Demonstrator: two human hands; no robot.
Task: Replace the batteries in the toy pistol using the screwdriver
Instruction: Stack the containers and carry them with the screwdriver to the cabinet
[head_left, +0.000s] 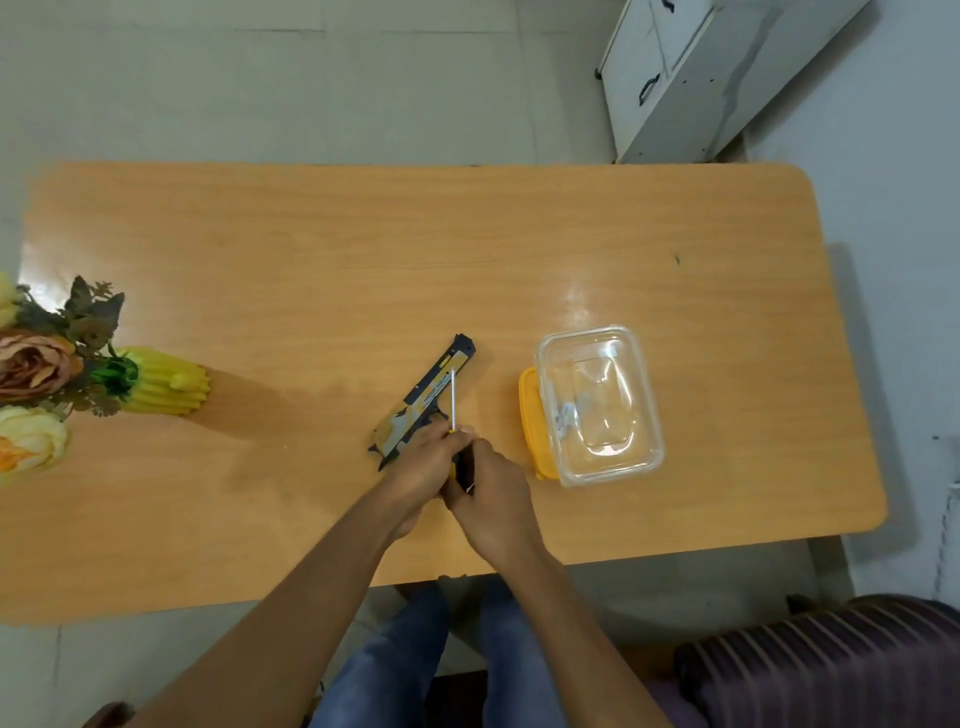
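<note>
A yellow and black toy pistol (434, 391) lies on the wooden table (311, 260), its muzzle pointing away and to the right. My left hand (422, 470) covers and grips its grip end. My right hand (493, 496) holds the black and yellow handle of a screwdriver (454, 400). The thin metal shaft points away from me and lies across the pistol's body. The two hands touch each other over the pistol's grip, which is hidden.
A clear plastic box (600, 405) stands to the right of the pistol on a yellow lid (531, 415), with small white items inside. A yellow vase (166, 382) of artificial flowers lies at the left edge. A striped chair (831, 660) is at lower right.
</note>
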